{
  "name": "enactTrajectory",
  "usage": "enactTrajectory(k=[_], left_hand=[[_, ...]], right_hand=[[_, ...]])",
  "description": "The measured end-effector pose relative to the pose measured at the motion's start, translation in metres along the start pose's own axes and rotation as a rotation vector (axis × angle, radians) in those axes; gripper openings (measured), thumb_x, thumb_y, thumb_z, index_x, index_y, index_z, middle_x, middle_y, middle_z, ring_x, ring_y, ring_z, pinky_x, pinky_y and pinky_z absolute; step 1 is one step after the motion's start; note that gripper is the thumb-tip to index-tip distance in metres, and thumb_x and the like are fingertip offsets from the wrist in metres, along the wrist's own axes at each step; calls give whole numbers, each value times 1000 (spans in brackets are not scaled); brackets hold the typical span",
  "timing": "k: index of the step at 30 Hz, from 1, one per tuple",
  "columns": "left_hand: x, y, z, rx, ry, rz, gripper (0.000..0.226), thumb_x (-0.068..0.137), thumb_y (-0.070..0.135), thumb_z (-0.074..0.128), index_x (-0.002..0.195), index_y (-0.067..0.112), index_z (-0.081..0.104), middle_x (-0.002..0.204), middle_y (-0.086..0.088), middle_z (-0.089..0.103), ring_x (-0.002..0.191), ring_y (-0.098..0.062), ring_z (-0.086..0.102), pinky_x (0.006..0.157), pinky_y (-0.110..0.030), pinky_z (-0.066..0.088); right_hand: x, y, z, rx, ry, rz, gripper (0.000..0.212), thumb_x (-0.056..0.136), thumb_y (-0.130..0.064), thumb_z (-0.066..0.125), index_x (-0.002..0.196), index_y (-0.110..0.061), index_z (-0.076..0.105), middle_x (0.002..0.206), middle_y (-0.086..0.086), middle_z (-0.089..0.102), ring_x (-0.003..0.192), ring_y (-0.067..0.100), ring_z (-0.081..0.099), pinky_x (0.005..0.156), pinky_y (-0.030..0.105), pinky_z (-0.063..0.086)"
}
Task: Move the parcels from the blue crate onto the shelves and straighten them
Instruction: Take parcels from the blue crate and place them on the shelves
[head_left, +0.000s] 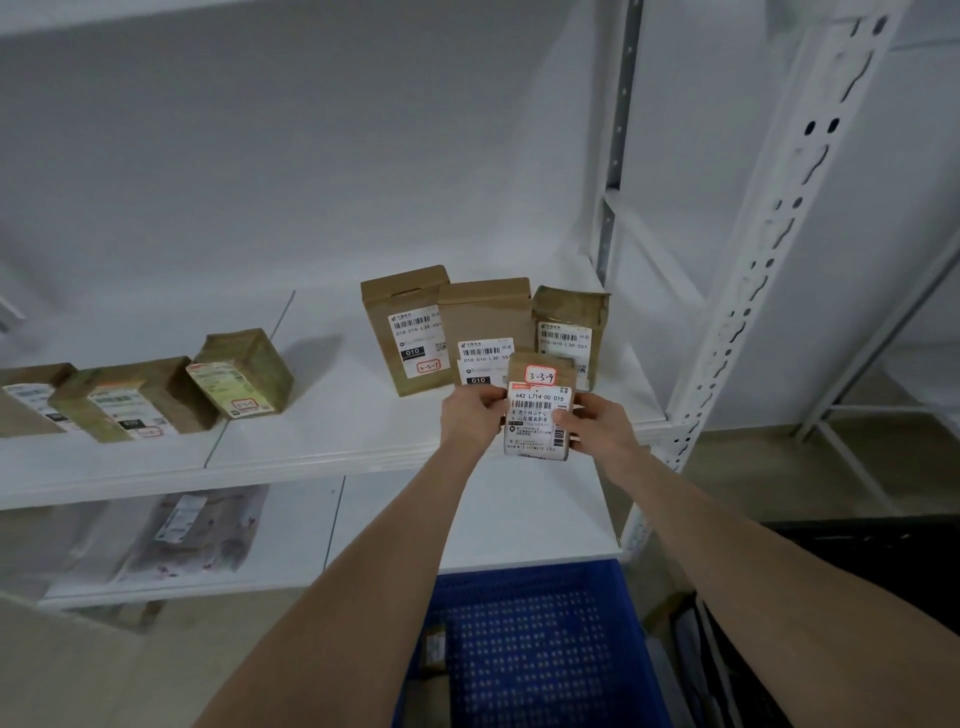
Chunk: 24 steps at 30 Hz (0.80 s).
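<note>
Now, gripping the parcel (537, 415) upright from both sides: left grip (470, 415) clamped on its left edge, right grip (602, 426) clamped on its right edge, fingertips curled onto the label face. Held at the front lip of the shelf (332, 415), near the right end, just before the row (483, 332) of three standing boxes. Apparently not yet set down, though hard to tell for sure.

To do this step well:

- Raise slightly to clear the lip, then carry inward with the label kept facing out and the red-framed tag on top.
- Aim, as a judgement, for the bare stretch of shelf just left of the row rather than in front of it, so as not to hide the labels behind.
- Lower onto the bottom face squarely; avoid tipping forward, since so narrow a box probably falls easily.
- Keep clear of the row while sliding in; a nudge likely topples those boxes.
- Ease one grip off first, steady with the other, then let go.
- Square the front face to the shelf edge and in line with the row.

Then back to the crate (545, 649), with what looks like a brown packet (434, 644) lying inside.
</note>
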<state>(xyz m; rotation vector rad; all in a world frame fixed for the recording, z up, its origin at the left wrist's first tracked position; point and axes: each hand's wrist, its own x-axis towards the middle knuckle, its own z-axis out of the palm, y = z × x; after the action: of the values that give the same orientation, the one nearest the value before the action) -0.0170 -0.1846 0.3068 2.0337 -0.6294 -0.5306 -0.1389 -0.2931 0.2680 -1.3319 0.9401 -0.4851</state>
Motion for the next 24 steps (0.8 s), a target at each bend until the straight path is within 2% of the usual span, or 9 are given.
enactTrajectory(k=[5,8,11,13,14,19,22,24], left_hand=[[2,1,4,-16,6,1,24,87,6,60,108,5,69,105,-10,72,91,-24,69,85,-38,57],[4,4,5,-39,9,-8,20,88,8,59,104,6,69,101,-11,72,88,-26,69,82,-39,57],[6,8,8,-50,5,-13,19,90,10,57,104,7,69,101,-12,72,90,-27,69,85,-40,56],[5,10,14,-63,-17,-14,22,90,11,57,109,6,66,106,-12,70,99,-28,66,91,-41,53],[5,12,18,-66,-30,-13,24,90,12,58,112,5,64,110,-12,69,103,-28,65,93,-42,51],[2,17,40,-59,-53,29,25,93,12,55,115,3,61,116,-12,66,107,-28,61,94,-41,50],[1,17,49,75,-73,68,24,94,15,52,114,6,62,112,-11,68,105,-27,61,87,-32,48],[1,17,53,139,-116,72,27,94,15,53,118,7,60,116,-11,66,109,-28,59,88,-33,45]], right_hand=[[8,-2,-1,-54,32,-52,31,85,-4,68,116,-9,65,108,15,69,98,33,66,90,51,53],[11,-4,2,-92,52,-86,35,85,-7,68,120,-12,64,109,10,69,100,30,66,92,49,52],[13,-7,2,-202,107,-141,39,85,-11,68,123,-17,62,110,4,69,97,21,65,87,35,53],[14,-8,-1,-257,163,-178,42,85,-9,68,125,-18,61,107,-1,69,87,13,63,71,18,48],[14,-9,-4,-279,188,-191,42,84,-8,67,125,-19,60,107,-2,69,84,12,62,66,15,44],[15,-9,-13,-402,277,-229,40,86,-7,63,124,-21,57,111,1,69,96,22,65,80,32,49],[16,-8,-14,-488,269,-248,47,89,-9,60,133,-21,48,116,6,66,106,28,61,87,40,50],[17,-8,-15,-544,242,-260,50,91,-12,59,137,-22,43,119,8,64,108,30,60,90,42,49]])
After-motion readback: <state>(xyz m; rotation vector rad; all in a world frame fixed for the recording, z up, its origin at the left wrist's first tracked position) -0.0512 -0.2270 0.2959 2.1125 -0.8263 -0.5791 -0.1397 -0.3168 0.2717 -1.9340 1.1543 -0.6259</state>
